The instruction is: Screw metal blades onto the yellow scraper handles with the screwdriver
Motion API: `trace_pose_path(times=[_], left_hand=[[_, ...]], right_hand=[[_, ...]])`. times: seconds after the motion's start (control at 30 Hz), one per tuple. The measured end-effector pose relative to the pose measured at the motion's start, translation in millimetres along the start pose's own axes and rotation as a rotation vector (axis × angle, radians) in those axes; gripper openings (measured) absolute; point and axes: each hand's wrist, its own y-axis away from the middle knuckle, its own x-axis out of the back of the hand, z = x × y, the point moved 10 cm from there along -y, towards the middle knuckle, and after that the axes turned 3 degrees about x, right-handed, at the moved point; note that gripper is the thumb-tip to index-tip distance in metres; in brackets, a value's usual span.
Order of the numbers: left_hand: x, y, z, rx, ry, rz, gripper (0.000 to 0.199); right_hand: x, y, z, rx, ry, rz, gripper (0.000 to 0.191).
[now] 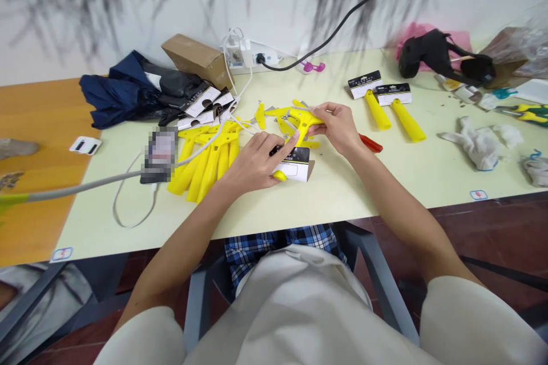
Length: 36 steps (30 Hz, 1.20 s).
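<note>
A yellow T-shaped scraper (305, 125) is held between my two hands in the middle of the table. My left hand (259, 159) is closed around its handle, whose end (279, 175) shows below the fingers. A black-and-white header card (298, 164) is at the handle, partly covered by that hand. The fingers of my right hand (336, 125) pinch the scraper's wide head. Behind the hands lie loose yellow head pieces (260, 116) with small metal parts. Left of my left hand is a pile of yellow scraper handles (209, 168).
Two carded yellow handles (377, 111) lie at the right, near a red tool (370, 144). White cables cross the table from a power strip (268, 57). Folded cards (205, 105), a cardboard box (199, 60) and a dark blue cloth (124, 91) are at back left. White gloves (475, 142) lie far right.
</note>
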Motion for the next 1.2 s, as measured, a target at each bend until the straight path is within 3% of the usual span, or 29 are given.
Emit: trace_pose_path(times=[0.17, 0.27, 0.37, 0.5, 0.63, 0.73, 0.9, 1.0, 1.07, 1.13, 1.2], left_hand=[[7.4, -0.4, -4.2, 0.045, 0.019, 0.048, 0.073], [8.8, -0.4, -5.0, 0.058, -0.002, 0.058, 0.074], [4.2, 1.0, -7.2, 0.074, -0.033, 0.032, 0.071], [-1.0, 3.1, -13.4, 0.103, -0.051, 0.015, 0.066], [5.8, 2.9, -16.7, 0.109, -0.089, 0.072, 0.067], [9.2, 2.9, -19.4, 0.121, -0.099, 0.089, 0.067], [5.5, 3.2, -27.5, 0.192, -0.026, 0.076, 0.062], [9.4, 3.4, -38.3, 0.300, 0.012, 0.143, 0.063], [14.3, 6.4, -50.5, 0.419, 0.064, 0.224, 0.075], [18.0, 12.1, -62.3, 0.534, 0.186, 0.325, 0.089], [15.3, 16.7, -68.6, 0.600, 0.383, 0.394, 0.085]], right_hand=[[-21.9, 11.2, 23.1, -0.200, 0.085, -0.248, 0.032], [-36.6, 20.3, 20.0, -0.179, 0.160, -0.394, 0.026], [-54.1, 33.3, 12.6, -0.115, 0.210, -0.546, 0.031], [-72.3, 52.3, 14.9, -0.187, 0.055, -0.652, 0.042], [-81.0, 61.6, 15.4, -0.261, -0.130, -0.648, 0.051], [-83.0, 61.7, 9.2, -0.232, -0.217, -0.645, 0.061], [-79.0, 56.0, 7.3, -0.112, -0.079, -0.580, 0.067], [-75.7, 54.1, 7.5, -0.122, -0.115, -0.515, 0.060], [-70.1, 50.8, 0.6, -0.087, -0.130, -0.470, 0.055], [-57.6, 43.9, -12.3, -0.006, -0.136, -0.381, 0.056], [-41.0, 36.5, -26.9, 0.086, -0.154, -0.267, 0.064]])
